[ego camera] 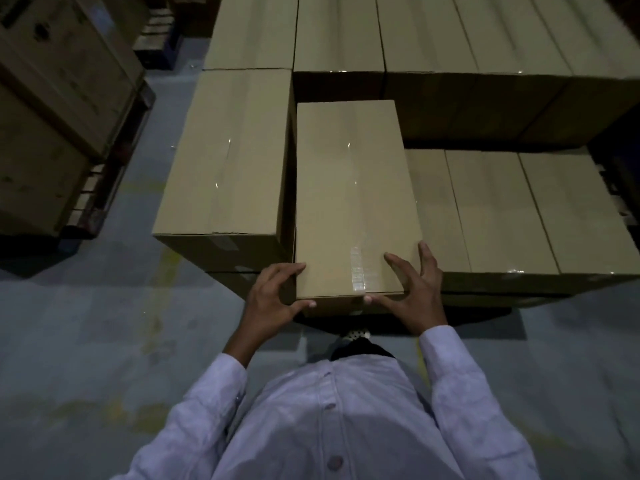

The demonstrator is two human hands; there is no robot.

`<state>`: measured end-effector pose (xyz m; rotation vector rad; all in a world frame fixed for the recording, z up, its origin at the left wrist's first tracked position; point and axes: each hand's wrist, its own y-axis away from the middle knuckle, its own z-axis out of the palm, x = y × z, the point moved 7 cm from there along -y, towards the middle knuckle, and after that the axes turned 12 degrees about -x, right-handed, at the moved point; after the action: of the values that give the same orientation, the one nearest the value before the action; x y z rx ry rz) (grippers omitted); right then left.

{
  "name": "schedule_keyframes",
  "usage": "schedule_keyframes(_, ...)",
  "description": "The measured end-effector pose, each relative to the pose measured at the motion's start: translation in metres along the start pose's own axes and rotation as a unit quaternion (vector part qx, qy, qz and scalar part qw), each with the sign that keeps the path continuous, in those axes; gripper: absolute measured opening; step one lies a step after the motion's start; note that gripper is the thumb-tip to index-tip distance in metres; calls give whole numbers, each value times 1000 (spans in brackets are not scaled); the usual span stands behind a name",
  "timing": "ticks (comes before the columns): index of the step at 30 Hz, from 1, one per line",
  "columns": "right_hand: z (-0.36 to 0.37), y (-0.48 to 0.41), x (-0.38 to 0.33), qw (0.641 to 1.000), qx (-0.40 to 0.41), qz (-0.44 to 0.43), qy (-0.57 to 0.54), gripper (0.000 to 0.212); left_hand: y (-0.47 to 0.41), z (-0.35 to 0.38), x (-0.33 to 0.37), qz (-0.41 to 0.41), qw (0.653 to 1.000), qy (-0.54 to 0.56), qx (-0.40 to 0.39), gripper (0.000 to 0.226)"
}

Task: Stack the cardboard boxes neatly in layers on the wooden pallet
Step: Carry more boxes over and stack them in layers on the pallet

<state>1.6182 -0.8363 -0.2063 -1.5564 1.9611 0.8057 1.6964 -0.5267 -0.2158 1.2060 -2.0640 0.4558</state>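
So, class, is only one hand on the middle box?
No, the left hand and the right hand both grip the near end of the middle box.

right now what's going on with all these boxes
A person holds the near end of a cardboard box with both hands: the left hand grips its near left corner and the right hand spreads over the near right corner. The box lies beside a neighbouring box on its left, higher than the lower boxes to its right.

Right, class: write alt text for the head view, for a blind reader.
A person's left hand and right hand grip the near end of a taped cardboard box; another box sits to its left, a lower layer to its right.
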Motion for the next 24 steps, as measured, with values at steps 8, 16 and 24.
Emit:
schedule_keyframes(8, 10, -21, -12, 1000, 1, 1, 13, 87, -17, -34, -11, 0, 993, -114, 21, 101)
schedule_keyframes(16, 21, -45, -24, 1000, 6, 2, 22, 88, -47, -60, -39, -14, 989, -145, -6, 119)
schedule_keyframes(24, 21, -64, -27, 999, 11, 4, 36, 88, -60, -72, -43, 3, 984, -180, 10, 98)
